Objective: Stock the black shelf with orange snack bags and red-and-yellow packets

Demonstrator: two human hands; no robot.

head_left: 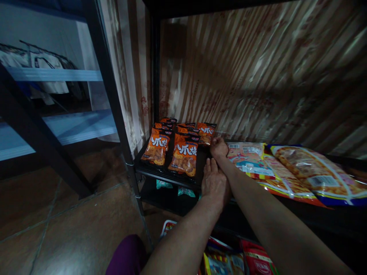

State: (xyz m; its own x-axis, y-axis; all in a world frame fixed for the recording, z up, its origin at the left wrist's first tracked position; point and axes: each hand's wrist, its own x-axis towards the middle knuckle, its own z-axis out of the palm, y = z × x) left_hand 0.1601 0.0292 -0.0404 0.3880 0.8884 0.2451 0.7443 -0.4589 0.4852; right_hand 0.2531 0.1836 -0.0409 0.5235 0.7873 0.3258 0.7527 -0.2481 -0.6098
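Note:
Several orange snack packets lie in rows on a dark metal shelf. My left hand rests flat on the shelf just right of the front packets, fingers stretched out and holding nothing. My right hand reaches further in, fingers curled at the edge of a rear orange packet; whether it grips the packet is unclear. Larger flat bags of snacks lie to the right of both hands on the same shelf.
A striped curtain hangs behind the shelf. A black upright post stands at the shelf's left. Small teal packets sit on a lower shelf, and more colourful packets lie below near my arms. Tiled floor spreads left.

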